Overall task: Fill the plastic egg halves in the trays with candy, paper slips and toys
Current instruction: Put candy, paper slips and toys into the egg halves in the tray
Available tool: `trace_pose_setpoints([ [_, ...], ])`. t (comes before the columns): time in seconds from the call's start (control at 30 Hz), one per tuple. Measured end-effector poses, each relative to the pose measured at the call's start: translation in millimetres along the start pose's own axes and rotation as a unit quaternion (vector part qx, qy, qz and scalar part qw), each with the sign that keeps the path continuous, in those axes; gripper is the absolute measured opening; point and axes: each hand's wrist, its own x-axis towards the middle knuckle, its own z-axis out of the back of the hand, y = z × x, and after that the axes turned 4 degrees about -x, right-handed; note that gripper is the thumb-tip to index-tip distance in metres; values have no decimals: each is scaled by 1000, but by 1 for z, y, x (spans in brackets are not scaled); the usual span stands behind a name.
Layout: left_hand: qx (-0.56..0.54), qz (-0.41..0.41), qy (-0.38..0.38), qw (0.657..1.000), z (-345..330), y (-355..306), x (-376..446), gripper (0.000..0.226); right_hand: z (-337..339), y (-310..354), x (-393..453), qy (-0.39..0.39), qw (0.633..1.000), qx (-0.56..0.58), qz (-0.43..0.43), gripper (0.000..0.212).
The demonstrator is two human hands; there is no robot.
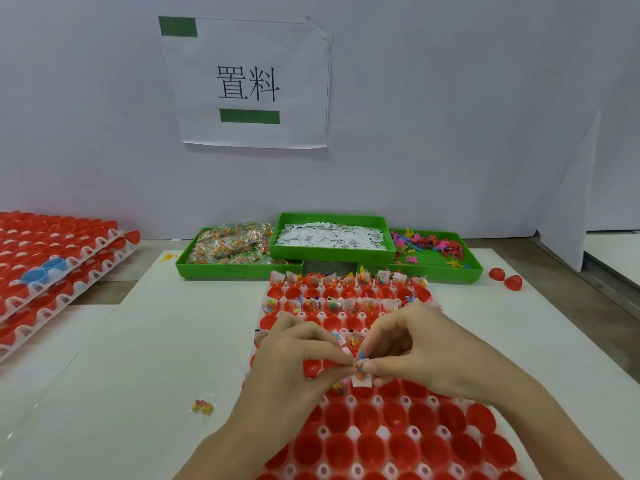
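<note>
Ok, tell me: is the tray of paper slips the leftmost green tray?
No, the paper slip tray sits in the middle, with the candy tray on its left.

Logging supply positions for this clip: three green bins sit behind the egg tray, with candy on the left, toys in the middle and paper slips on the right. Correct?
Not quite. The head view shows paper slips in the middle bin and toys in the right one. Candy is on the left, and all three green bins sit behind the egg tray.

Pale wall (pixel 450 98) – paper sign (pixel 247 81) – white tabletop (pixel 156 341)
</note>
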Motion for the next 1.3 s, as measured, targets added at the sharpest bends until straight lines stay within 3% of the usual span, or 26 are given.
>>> trace_pose_setpoints([
  [0.17,105,-50,33,993,-3,3,3,12,-6,-4,2,3,999,-40,-20,5],
  [0.5,203,-88,74,972,-5,-10,4,22,-28,-4,4,-45,985,-165,-36,7],
  [0.7,191,-89,83,974,-5,-8,4,17,-15,-4,3,7,991,-129,-25,4],
  [0.97,190,-109,87,972,-12,-6,3,20,-22,-6,7,-12,984,-177,-34,10],
  [1.13,205,-139,106,963,-11,-1,3,5,-21,-8,7,-2,986,-168,-20,9],
  [1.23,160,-117,127,972,-5,3,4,20,-10,-9,5,20,991,-133,10,5],
  [1.3,107,-100,132,980,2,3,7,18,-4,-9,3,9,993,-120,22,10],
])
